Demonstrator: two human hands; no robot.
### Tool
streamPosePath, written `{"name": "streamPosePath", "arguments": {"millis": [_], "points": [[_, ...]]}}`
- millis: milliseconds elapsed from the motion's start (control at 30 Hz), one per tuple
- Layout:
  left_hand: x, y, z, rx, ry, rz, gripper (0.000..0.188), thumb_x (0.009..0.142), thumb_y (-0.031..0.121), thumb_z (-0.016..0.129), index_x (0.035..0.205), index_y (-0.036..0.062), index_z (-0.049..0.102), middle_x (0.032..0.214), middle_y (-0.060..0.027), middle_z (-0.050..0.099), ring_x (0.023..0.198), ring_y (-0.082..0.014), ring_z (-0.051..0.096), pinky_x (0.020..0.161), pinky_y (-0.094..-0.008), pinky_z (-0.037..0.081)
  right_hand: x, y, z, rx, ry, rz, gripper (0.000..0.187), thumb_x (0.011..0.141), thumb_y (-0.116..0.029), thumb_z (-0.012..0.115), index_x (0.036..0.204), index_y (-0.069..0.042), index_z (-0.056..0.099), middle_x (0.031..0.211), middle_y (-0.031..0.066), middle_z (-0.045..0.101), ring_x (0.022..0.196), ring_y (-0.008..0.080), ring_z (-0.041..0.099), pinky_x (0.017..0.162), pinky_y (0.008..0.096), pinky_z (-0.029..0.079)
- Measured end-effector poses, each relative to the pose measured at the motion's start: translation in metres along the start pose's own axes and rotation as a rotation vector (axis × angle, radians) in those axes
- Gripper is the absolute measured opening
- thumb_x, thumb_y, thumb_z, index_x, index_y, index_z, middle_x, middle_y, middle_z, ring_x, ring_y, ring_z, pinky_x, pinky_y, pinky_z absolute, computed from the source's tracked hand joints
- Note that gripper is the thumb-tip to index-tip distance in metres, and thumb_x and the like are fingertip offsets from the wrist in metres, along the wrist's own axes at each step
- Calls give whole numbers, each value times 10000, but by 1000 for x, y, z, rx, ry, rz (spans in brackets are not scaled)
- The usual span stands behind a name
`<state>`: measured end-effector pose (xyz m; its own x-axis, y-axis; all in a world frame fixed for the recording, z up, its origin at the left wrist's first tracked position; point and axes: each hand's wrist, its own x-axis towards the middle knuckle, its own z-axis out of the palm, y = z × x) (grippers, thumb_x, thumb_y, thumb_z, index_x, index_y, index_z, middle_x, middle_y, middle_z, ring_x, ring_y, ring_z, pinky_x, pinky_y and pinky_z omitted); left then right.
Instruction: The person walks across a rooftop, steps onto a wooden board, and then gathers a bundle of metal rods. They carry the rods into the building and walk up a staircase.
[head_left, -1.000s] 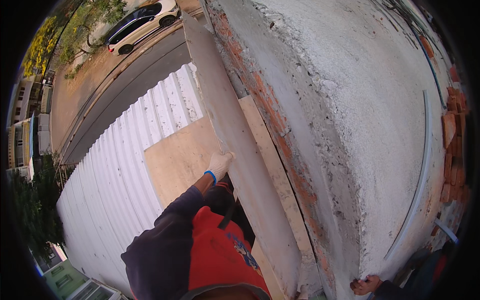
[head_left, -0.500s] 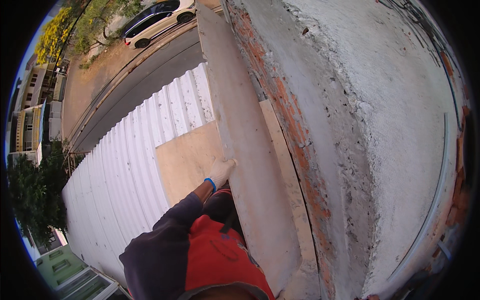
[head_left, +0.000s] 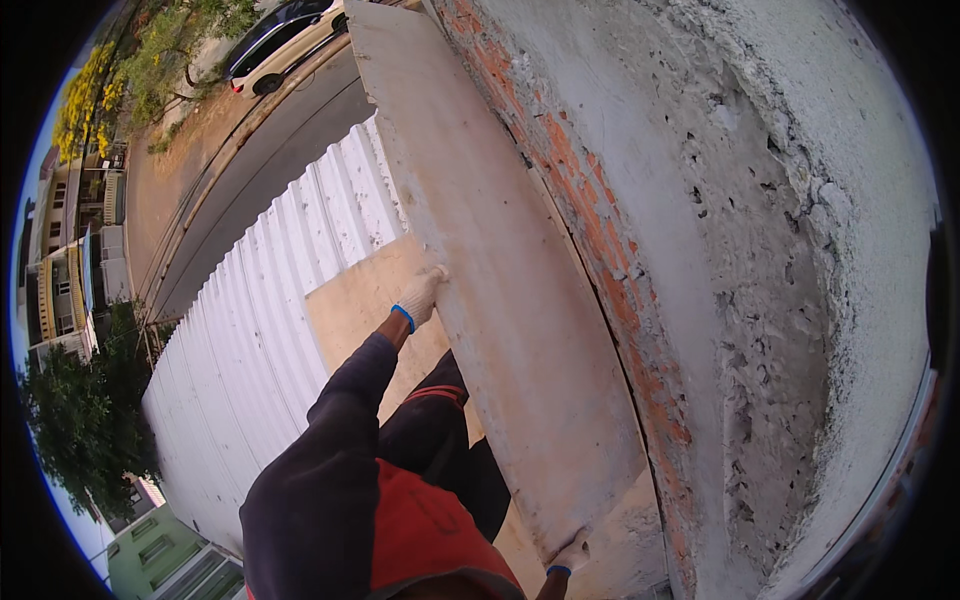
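A long, pale, dusty wooden board (head_left: 530, 290) runs lengthwise in front of me, close beside the brick wall. My left hand (head_left: 420, 292), in a whitish glove with a blue cuff, is closed over the board's left edge, its thumb side toward the top face. Low in the view, my right hand (head_left: 571, 553), gloved the same way, grips the near end of the board; part of its fingers is hard to see. Under my left arm lies a tan plywood sheet (head_left: 365, 297) on the roofing.
White corrugated roofing (head_left: 260, 330) slopes away on the left toward a road (head_left: 290, 140) with a parked car (head_left: 290, 50). On the right rises a rough wall (head_left: 640, 260) of exposed brick and mortar. Trees and a green building (head_left: 165, 555) stand beyond the roof.
The board has shifted toward the wall, covering most of the plank strip that showed between them. My right hand has come into view at its near end. My left arm is stretched farther out.
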<state>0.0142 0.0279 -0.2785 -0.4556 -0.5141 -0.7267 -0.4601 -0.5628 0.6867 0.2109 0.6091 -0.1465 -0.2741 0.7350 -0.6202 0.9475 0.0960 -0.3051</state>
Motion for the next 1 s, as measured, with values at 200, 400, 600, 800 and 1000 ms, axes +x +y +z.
{"name": "streamPosePath", "arguments": {"millis": [200,400,600,800,1000], "points": [[-3,0,-27,-59,23,-34,247,923,203,579,1105,36,569,965,-56,619,820,-179,610,727,-357,532,-13,41,9,85,12,-31,571,926,-415,679,1122,120,646,1045,185,697,854,281,643,776,398,545],[-15,12,-41,-19,-4,-56,215,916,154,557,1101,43,563,954,-42,602,846,-178,605,747,-353,532,-26,54,14,31,62,-51,566,926,-415,682,1122,115,655,1035,178,700,844,270,644,764,387,546],[8,10,-51,-9,-47,-26,72,905,136,566,964,96,560,902,-7,572,829,-159,567,763,-340,496,-28,55,43,77,34,-23,580,933,-406,670,1108,146,644,1015,185,702,821,256,646,760,366,541],[60,1,-40,-44,-32,-43,126,937,143,546,1049,90,563,983,-17,588,916,-173,578,844,-367,505,19,41,88,156,21,-92,535,923,-432,679,1042,90,683,914,134,700,741,221,621,679,355,525],[97,-26,-41,-64,-32,-79,378,998,198,483,1338,31,487,1262,-100,579,1154,-231,590,1001,-409,506,54,30,119,132,-19,-50,488,944,-369,658,1070,102,663,964,123,692,780,214,618,712,354,525]]}}
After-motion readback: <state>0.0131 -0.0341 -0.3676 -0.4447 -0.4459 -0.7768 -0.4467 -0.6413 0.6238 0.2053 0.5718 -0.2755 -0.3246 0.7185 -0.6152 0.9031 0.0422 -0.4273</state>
